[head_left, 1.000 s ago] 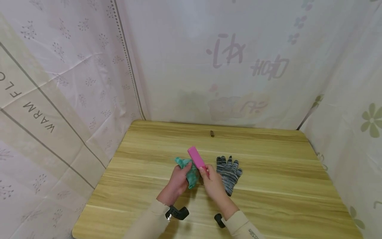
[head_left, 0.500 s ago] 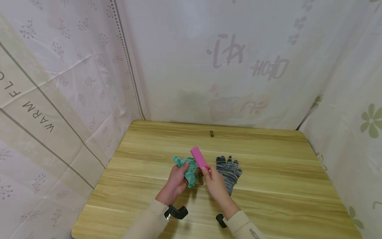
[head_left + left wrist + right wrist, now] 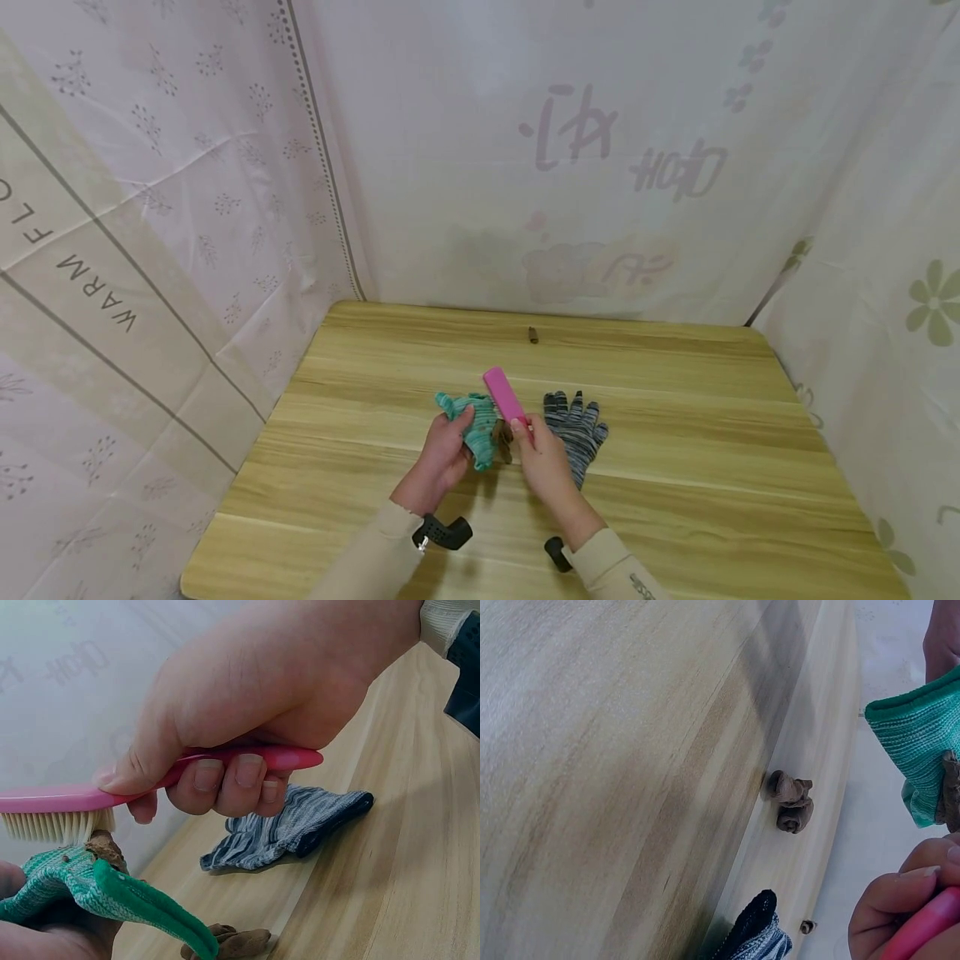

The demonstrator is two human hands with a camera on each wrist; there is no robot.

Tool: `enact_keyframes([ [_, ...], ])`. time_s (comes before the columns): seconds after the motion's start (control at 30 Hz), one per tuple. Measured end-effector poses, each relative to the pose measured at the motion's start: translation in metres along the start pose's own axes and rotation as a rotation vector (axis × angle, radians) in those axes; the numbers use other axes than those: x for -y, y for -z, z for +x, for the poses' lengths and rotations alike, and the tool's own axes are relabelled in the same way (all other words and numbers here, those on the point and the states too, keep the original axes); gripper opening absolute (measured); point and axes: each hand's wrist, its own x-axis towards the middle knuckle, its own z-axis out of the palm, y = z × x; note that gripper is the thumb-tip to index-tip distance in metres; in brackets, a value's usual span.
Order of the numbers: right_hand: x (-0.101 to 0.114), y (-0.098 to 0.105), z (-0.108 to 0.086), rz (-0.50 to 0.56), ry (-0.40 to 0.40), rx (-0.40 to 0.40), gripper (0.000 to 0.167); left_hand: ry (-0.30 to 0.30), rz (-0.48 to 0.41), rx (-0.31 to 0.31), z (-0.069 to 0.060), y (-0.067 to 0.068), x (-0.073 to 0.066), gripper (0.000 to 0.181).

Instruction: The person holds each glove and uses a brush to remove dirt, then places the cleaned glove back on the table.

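Observation:
In my left hand (image 3: 442, 454) I hold a green knitted glove (image 3: 480, 429), bunched up with the thumb on top. A brown, clay-like lump (image 3: 107, 851) clings to the glove in the left wrist view. My right hand (image 3: 247, 712) grips the handle of a pink brush (image 3: 504, 396), fingers curled round it. Its pale bristles (image 3: 56, 827) face down and appear to meet the lump and glove. Brown lumps (image 3: 791, 801) lie on the table below. A grey-and-black striped glove (image 3: 576, 433) lies flat, fingers away from me, beside the right hand.
The wood-patterned table (image 3: 675, 500) reaches back to a pale printed curtain (image 3: 480, 167), which also hangs at both sides. A small brown piece (image 3: 533, 335) lies near the far edge.
The brush and right hand have shifted slightly to the right and away from the green glove. Brown material now shows between them. The left hand has barely moved.

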Motion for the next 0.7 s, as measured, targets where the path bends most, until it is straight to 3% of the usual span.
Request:
enact_keyframes([
  [0.43,-0.001,-0.001,-0.001,-0.049,0.018,-0.047,0.036,0.009,-0.023,0.001,-0.001,-0.002,-0.001,0.025],
  [0.7,-0.010,0.004,0.001,-0.031,-0.024,-0.070,0.038,-0.006,-0.015,-0.014,-0.002,0.001,-0.006,0.023],
])
